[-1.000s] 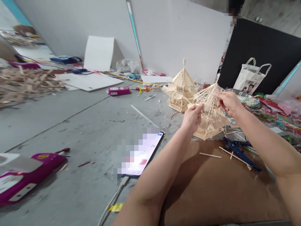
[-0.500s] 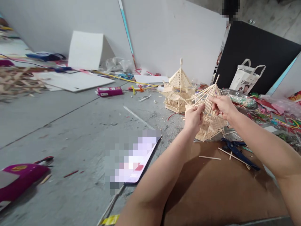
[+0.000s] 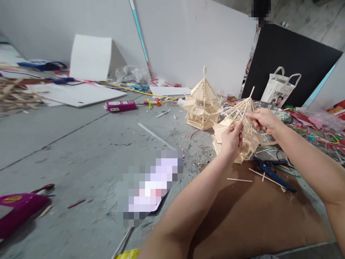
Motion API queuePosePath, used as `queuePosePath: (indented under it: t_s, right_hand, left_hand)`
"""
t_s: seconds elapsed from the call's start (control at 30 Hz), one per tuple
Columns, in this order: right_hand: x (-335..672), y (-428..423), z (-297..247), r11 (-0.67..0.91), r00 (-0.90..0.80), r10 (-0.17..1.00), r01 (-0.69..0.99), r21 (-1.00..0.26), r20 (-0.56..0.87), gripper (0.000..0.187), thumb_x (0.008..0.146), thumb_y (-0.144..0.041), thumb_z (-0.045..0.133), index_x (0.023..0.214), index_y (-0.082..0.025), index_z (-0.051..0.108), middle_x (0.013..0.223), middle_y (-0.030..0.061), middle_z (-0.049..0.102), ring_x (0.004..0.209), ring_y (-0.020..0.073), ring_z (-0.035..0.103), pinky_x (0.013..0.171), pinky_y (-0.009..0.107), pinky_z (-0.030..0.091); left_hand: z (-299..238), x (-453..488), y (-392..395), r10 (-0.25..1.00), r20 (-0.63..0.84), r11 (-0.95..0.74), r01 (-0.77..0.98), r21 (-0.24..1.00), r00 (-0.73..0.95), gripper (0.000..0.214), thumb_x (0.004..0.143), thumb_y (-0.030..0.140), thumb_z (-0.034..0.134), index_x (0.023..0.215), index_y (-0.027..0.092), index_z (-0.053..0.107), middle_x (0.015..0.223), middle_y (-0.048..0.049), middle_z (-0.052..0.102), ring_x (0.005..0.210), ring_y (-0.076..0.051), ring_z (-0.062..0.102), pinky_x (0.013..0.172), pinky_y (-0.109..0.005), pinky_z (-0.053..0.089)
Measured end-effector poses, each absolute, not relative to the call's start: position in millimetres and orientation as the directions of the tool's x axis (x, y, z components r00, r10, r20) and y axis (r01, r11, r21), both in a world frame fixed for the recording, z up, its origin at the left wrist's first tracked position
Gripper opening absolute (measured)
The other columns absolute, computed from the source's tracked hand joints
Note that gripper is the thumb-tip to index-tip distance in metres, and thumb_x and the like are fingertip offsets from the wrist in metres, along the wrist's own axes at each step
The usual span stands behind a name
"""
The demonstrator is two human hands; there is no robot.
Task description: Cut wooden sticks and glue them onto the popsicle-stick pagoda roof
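Observation:
A small pavilion model [image 3: 246,145] built of thin wooden sticks stands at the far edge of the brown cardboard, its pointed roof partly covered with sticks. My left hand [image 3: 232,140] is closed in a pinch at the lower front of that roof. Slightly higher and to the right, my right hand [image 3: 265,120] is also closed, thumb and fingers pinching a wooden stick [image 3: 244,116] against the roof slope. My fingers hide part of the roof. Behind it to the left rises a second, fuller pavilion model [image 3: 204,102] with a looped tip.
Blue-handled cutters [image 3: 275,174] and loose sticks lie on the cardboard [image 3: 250,216]. A phone [image 3: 155,187] lies left of my left forearm. Purple tools [image 3: 23,210] rest on the grey floor. A metal bowl [image 3: 288,117], a white bag [image 3: 277,88] and scattered wrappers fill the right back.
My view has turned slightly, so the scene sits a little further left. Both hands have shifted slightly to the right along the roof, still pinched.

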State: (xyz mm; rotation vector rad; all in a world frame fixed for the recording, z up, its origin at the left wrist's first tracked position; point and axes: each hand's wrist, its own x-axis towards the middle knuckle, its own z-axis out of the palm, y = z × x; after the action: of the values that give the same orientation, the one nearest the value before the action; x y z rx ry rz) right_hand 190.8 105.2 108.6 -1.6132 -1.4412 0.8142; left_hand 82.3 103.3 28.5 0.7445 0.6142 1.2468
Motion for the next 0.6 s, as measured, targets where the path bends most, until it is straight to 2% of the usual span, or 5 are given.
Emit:
queuePosePath:
  t_s: [0.13, 0.2, 0.27, 0.4, 0.6]
  right_hand:
    - [198, 101, 119, 0.112, 0.176, 0.889, 0.812, -0.573, 0.423, 0.027, 0.069, -0.040, 0.062, 0.055, -0.018, 0.058, 0.042, -0.0020, 0.050, 0.039, 0.0085, 0.043, 0.043, 0.024, 0.035]
    - [199, 100, 122, 0.148, 0.196, 0.774, 0.869, -0.472, 0.603, 0.022, 0.070, -0.039, 0.061, 0.063, -0.018, 0.061, 0.057, 0.0010, 0.058, 0.058, 0.0142, 0.054, 0.061, 0.030, 0.043]
    - [198, 103, 121, 0.155, 0.222, 0.686, 0.886, -0.436, 0.693, 0.019, 0.069, -0.038, 0.062, 0.067, -0.019, 0.062, 0.079, 0.0049, 0.063, 0.085, 0.0218, 0.057, 0.081, 0.041, 0.041]
    - [193, 110, 110, 0.108, 0.291, 0.705, 0.857, -0.504, 0.646, 0.022, 0.068, -0.040, 0.063, 0.062, -0.018, 0.061, 0.112, 0.0084, 0.057, 0.124, 0.0316, 0.031, 0.098, 0.057, 0.018]
    - [191, 115, 104, 0.179, 0.249, 0.790, 0.780, -0.599, 0.560, 0.027, 0.072, -0.041, 0.058, 0.062, -0.016, 0.060, 0.120, 0.0105, 0.053, 0.129, 0.0336, 0.020, 0.095, 0.061, 0.017]
  left_hand:
    - [29, 79, 103, 0.972, -0.033, 0.171, -0.601, 0.781, 0.232, 0.032, 0.070, 0.041, 0.062, 0.060, 0.018, 0.042, 0.037, 0.0093, 0.038, 0.026, -0.002, 0.026, 0.029, -0.017, 0.016]
    - [30, 78, 104, 0.973, -0.040, 0.173, -0.600, 0.781, 0.229, 0.030, 0.072, 0.039, 0.061, 0.060, 0.018, 0.042, 0.036, 0.0092, 0.037, 0.026, -0.002, 0.026, 0.029, -0.017, 0.016]
    - [31, 78, 104, 0.974, -0.038, 0.168, -0.597, 0.784, 0.224, 0.030, 0.073, 0.037, 0.060, 0.059, 0.018, 0.041, 0.036, 0.0092, 0.036, 0.025, -0.002, 0.025, 0.028, -0.017, 0.015]
    - [31, 78, 104, 0.975, -0.033, 0.158, -0.581, 0.798, 0.219, 0.031, 0.073, 0.038, 0.060, 0.058, 0.018, 0.041, 0.036, 0.0090, 0.036, 0.026, -0.002, 0.025, 0.028, -0.018, 0.015]
    - [29, 78, 106, 0.980, -0.008, 0.124, -0.581, 0.804, 0.198, 0.033, 0.071, 0.040, 0.061, 0.058, 0.019, 0.040, 0.035, 0.0092, 0.037, 0.024, -0.003, 0.026, 0.028, -0.018, 0.015]
